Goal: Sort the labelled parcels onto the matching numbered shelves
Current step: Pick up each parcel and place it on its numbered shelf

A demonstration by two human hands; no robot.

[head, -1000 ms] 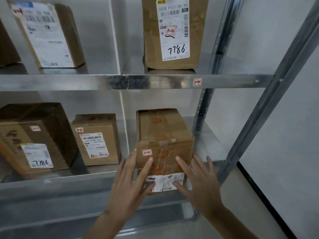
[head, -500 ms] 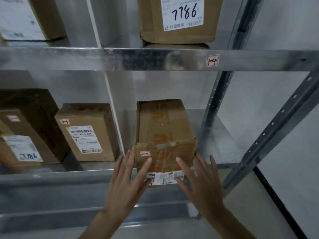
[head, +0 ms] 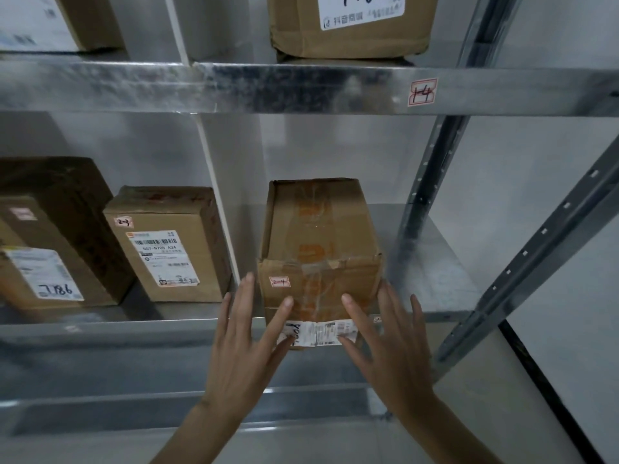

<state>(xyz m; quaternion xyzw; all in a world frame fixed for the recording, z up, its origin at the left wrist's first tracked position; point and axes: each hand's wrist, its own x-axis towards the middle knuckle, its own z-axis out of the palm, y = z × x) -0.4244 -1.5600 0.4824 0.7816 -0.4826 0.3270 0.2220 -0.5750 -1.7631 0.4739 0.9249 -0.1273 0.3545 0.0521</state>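
Metal shelf (head: 435, 306) holds the 2-4 box (head: 318, 249), front overhanging. Left hand (head: 248, 346) and right hand (head: 388, 343) flat, fingers spread, on its 6 o'clock face. Placing step; next, likely push toward 12 o'clock.

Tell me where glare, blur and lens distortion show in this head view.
Head view: glare streaks the upper shelf edge; the far-left box is soft; wide-angle bending slants the right upright; the 2-4 parcel stays fairly sharp.

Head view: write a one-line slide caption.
Both hands, left and right, press open fingers against the front of a taped cardboard parcel tagged 2-4 on the metal shelf.
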